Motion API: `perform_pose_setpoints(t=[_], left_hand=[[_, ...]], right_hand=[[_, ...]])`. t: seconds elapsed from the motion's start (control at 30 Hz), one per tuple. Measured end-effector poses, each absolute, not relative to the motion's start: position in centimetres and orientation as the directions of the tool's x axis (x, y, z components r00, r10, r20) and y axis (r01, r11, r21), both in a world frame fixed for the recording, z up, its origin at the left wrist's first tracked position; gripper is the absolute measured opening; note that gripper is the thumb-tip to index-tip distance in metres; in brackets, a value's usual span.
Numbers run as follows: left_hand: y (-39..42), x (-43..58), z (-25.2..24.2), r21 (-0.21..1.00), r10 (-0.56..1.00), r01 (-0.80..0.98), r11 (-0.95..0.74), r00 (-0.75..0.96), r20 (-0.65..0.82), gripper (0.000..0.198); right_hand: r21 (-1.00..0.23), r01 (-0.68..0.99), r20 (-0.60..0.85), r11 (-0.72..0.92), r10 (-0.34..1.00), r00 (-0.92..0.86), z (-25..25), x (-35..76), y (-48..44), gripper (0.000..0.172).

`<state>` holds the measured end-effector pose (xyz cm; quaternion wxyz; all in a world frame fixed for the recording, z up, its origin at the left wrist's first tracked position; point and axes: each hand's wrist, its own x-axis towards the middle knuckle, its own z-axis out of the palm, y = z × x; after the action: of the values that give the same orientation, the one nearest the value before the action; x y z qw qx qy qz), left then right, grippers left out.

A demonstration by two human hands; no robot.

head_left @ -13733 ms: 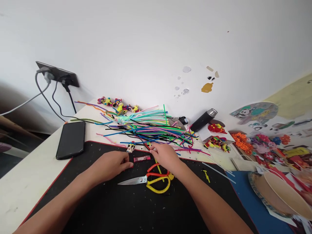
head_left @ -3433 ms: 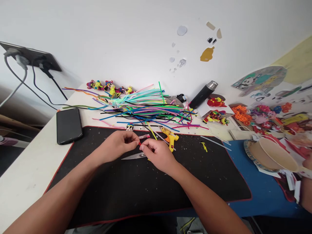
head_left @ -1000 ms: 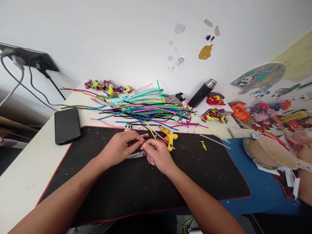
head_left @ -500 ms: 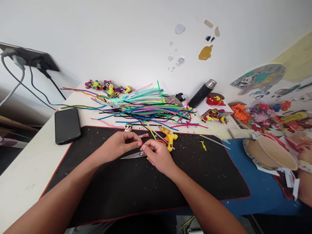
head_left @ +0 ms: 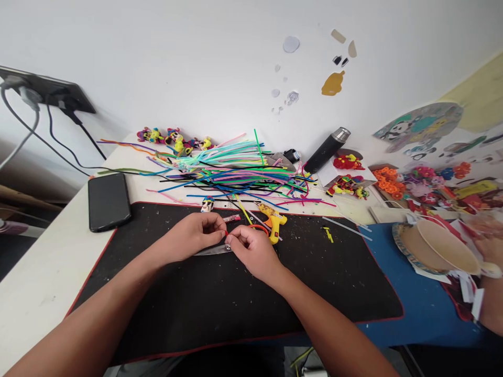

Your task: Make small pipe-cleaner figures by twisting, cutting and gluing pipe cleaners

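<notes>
My left hand and my right hand meet over the black mat, fingertips pinched together on a short red pipe cleaner piece. Scissors lie on the mat right under the hands, their blade pointing left and their handles hidden by my right hand. A yellow glue gun lies just beyond my right hand. A small pink tube and a tiny figure sit near the mat's far edge. A big heap of coloured pipe cleaners fills the table behind.
A black phone lies at the left with cables running to a wall socket. A black flask leans at the wall. Finished craft figures, paper plates and another person's hand are at the right.
Both hands stay together over the scissors, working the red piece; my fingers have shifted slightly and my right hand has edged down and left.
</notes>
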<state>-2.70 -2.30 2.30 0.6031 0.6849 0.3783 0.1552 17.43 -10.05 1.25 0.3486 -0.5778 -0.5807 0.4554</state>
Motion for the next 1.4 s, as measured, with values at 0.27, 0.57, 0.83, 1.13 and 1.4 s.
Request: perform_pose_setpoints(t=[0.27, 0.57, 0.83, 1.13, 1.4], left_hand=[[-1.7, -3.2, 2.6, 0.909, 0.679, 0.417, -0.004, 0.668, -0.304, 0.025], [-2.0, -2.4, 2.4, 0.937, 0.676, 0.313, 0.157, 0.658, -0.333, 0.037], [-2.5, -1.7, 2.0, 0.939, 0.704, 0.292, 0.184, 0.628, -0.333, 0.027], [-2.0, -2.9, 1.9, 0.906, 0.705, 0.423, -0.003, 0.644, -0.298, 0.023], [-1.6, -3.6, 3.2, 0.907, 0.661, 0.421, 0.015, 0.676, -0.325, 0.024]], right_hand=[[-0.893, 0.450, -0.086, -0.022, 0.989, -0.123, 1.4, 17.3, -10.1, 0.021], [-0.876, 0.483, -0.049, -0.005, 0.996, -0.079, 1.0, 17.8, -10.2, 0.021], [-0.817, 0.570, 0.046, 0.089, 0.995, -0.089, 1.1, 17.6, -10.3, 0.019], [-0.777, 0.618, 0.049, 0.122, 0.990, -0.134, 1.1, 17.7, -10.2, 0.019], [-0.741, 0.654, 0.047, 0.153, 0.983, -0.177, 1.3, 17.2, -10.1, 0.015]])
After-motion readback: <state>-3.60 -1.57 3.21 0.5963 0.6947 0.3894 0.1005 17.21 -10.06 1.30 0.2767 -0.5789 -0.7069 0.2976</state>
